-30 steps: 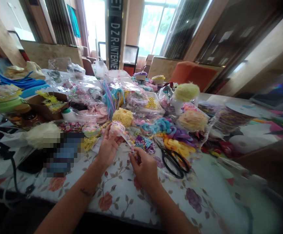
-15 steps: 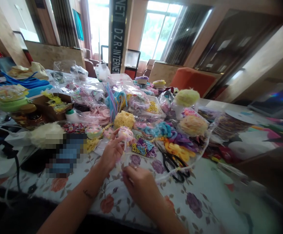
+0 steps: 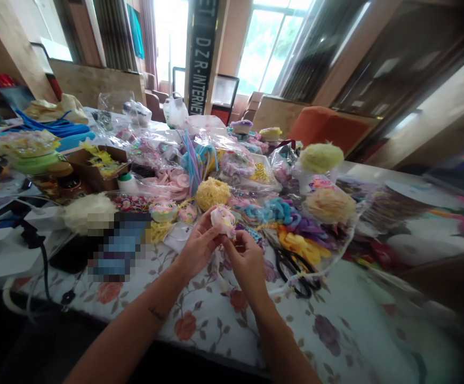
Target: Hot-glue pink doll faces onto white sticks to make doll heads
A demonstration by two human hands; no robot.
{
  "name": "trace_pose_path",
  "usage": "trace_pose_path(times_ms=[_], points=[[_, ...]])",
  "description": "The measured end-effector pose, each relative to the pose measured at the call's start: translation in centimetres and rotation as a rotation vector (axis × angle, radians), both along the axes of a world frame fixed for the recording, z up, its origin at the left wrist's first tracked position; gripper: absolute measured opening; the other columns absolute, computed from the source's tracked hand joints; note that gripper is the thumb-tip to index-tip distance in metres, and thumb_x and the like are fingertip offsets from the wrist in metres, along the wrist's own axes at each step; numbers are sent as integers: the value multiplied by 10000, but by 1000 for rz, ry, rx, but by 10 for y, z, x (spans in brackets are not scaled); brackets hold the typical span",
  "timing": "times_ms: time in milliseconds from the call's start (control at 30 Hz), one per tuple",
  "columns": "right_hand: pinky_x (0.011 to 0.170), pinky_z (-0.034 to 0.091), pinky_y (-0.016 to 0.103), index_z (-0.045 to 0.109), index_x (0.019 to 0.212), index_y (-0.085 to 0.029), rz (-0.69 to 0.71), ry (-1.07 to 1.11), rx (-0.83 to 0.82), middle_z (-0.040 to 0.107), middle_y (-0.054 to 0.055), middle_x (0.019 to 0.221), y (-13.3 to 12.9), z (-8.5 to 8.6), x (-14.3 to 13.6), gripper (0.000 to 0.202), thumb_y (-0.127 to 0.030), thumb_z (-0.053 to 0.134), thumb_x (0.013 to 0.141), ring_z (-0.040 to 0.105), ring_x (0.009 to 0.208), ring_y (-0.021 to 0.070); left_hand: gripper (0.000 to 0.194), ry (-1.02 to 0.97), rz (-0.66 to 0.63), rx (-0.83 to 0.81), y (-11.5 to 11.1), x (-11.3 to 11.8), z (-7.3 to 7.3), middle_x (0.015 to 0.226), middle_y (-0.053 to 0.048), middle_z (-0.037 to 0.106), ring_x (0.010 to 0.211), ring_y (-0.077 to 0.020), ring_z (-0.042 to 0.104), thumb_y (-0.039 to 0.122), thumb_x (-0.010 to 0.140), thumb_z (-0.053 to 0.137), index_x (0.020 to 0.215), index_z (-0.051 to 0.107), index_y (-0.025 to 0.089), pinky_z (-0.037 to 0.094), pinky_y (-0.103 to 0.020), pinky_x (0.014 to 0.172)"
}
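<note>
My left hand (image 3: 198, 242) is closed around a small pink doll head (image 3: 224, 218) with painted features and a whitish, fuzzy band about it. Close against its lower right side, the fingers of my right hand (image 3: 248, 262) are pinched together. What they grip is mostly hidden, though a pale fluffy trim (image 3: 218, 269) hangs down between the two hands. More of this trim runs over the cloth to the right and curves up past a pair of black-handled scissors (image 3: 298, 272). Directly behind the doll head sits a yellow yarn pom-pom (image 3: 213, 194).
A flowered tablecloth (image 3: 152, 298) covers the table. Left lie a blurred-out phone (image 3: 122, 245), cables and a cream pom-pom (image 3: 90, 212). More doll heads (image 3: 164, 210) sit behind. Yellow and purple chenille strips (image 3: 302, 246), a large spool (image 3: 392, 200) and bagged materials crowd the right and back.
My right hand has risen from the hanging trim to the doll head and now meets my left hand there. The view has shifted slightly, so the scene sits further right.
</note>
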State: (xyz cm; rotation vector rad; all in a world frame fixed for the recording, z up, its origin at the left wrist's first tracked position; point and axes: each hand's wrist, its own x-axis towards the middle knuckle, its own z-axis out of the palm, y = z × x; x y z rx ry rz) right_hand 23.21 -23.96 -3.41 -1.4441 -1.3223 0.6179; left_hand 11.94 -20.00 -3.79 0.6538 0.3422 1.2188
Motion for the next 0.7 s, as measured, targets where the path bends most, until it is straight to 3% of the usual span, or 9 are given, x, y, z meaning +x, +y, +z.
trace_pose_path(times_ms=[100, 200, 333, 467, 600, 700], points=[[622, 474, 291, 568, 774, -194, -113, -154, 93, 620, 21, 718, -4, -2, -3, 224, -410, 586, 831, 597, 658, 184, 490, -4, -3, -16, 0, 2, 0, 1148, -44, 633, 960, -154, 628, 227, 792, 690, 1251, 522, 270, 486, -264, 815], [637, 485, 290, 584, 846, -199, -203, -272, 214, 649, 28, 737, -13, -3, -7, 127, -325, 572, 852, 618, 665, 186, 458, -60, -23, -58, 0, 3, 1, 1122, -24, 644, 945, -137, 639, 206, 802, 681, 1222, 518, 285, 488, -252, 820], [649, 516, 320, 608, 1045, -163, -86, -558, 368, 710, 97, 838, -23, -6, -20, 198, -216, 490, 896, 664, 696, 215, 377, -84, -132, -148, -2, 0, 3, 1106, -32, 655, 866, -152, 670, 248, 838, 650, 1187, 511, 278, 527, -273, 769], [716, 548, 370, 614, 1136, -121, 49, -727, 399, 715, 159, 969, -36, -6, -28, 284, -174, 458, 905, 683, 850, 268, 344, -11, -182, -303, -2, -3, 7, 932, -47, 683, 667, -140, 669, 299, 868, 608, 1186, 495, 233, 536, -230, 578], [786, 557, 367, 607, 1156, -121, 118, -694, 392, 703, 158, 1064, -61, -9, -2, 299, -173, 542, 869, 674, 934, 263, 176, -6, -225, -375, -2, -6, 9, 701, -6, 628, 469, -86, 576, 263, 908, 535, 1067, 528, 188, 449, -155, 404], [770, 561, 341, 627, 1065, -131, -82, -620, 374, 727, 129, 924, -88, -19, 44, 214, -159, 569, 862, 687, 852, 233, 117, -65, -356, -366, 0, -10, 6, 580, 27, 545, 373, -42, 464, 280, 932, 489, 965, 544, 182, 353, -101, 329]])
